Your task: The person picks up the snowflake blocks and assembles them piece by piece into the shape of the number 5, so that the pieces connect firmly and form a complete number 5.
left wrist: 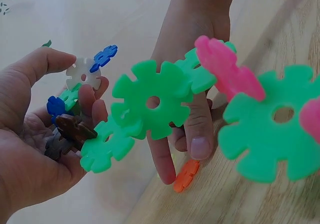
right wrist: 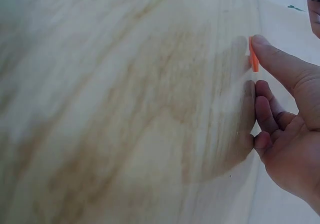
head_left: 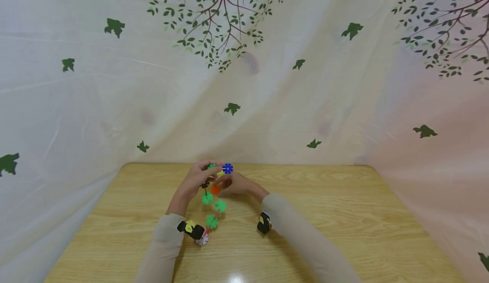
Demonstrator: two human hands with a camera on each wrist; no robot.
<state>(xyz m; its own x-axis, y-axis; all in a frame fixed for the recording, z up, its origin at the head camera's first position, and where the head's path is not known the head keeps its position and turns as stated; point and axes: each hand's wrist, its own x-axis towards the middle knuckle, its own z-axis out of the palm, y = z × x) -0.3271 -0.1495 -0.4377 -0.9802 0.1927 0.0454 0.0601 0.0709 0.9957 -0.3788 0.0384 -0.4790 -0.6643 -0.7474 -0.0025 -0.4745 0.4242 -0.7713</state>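
Note:
A chain of notched plastic snowflake discs hangs from my left hand. In the left wrist view, the thumb and fingers of that hand pinch a white disc, with a blue disc slotted onto it. Brown discs lie by the palm, and green discs and a pink disc continue the chain toward the camera. My right hand, close beside it, pinches an orange disc between thumb and index finger. The index finger is partly hidden in the right wrist view.
The wooden table extends around both hands. A pale cloth printed with branches and green leaves hangs behind its far edge. The chain's lower end, a whitish disc, sits beside the left wrist's black camera.

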